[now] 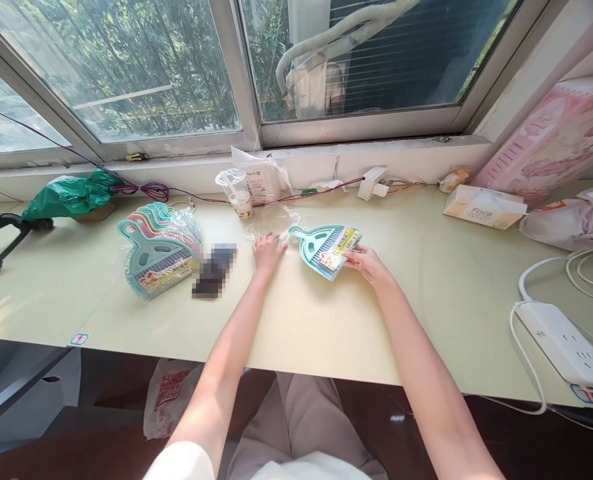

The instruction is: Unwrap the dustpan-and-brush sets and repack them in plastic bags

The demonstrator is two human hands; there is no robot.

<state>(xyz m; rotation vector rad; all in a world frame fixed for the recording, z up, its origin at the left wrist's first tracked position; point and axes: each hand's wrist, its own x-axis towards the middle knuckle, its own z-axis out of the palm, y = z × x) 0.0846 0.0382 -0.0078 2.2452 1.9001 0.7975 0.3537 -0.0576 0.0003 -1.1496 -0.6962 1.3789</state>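
My right hand [369, 263] grips a small mint-green dustpan-and-brush set [321, 248] by its wide bristle end, thumb near the printed label. The set's looped handle points left, toward my left hand [269, 255]. That hand rests on the tabletop with its fingers a little apart, touching a crumpled clear plastic wrapper [279, 223]. Further left stands a stack of similar dustpan sets [159, 257] in mint and pink, wrapped in clear plastic. A pixelated dark flat object [214, 271] lies between the stack and my left arm.
On the pale table [321, 333] a lidded drink cup [240, 199] stands near the window. A tissue box [485, 207] and a white power strip [566, 343] with cables are on the right. A green plastic bag [69, 195] and black headphones [6, 240] lie on the left.
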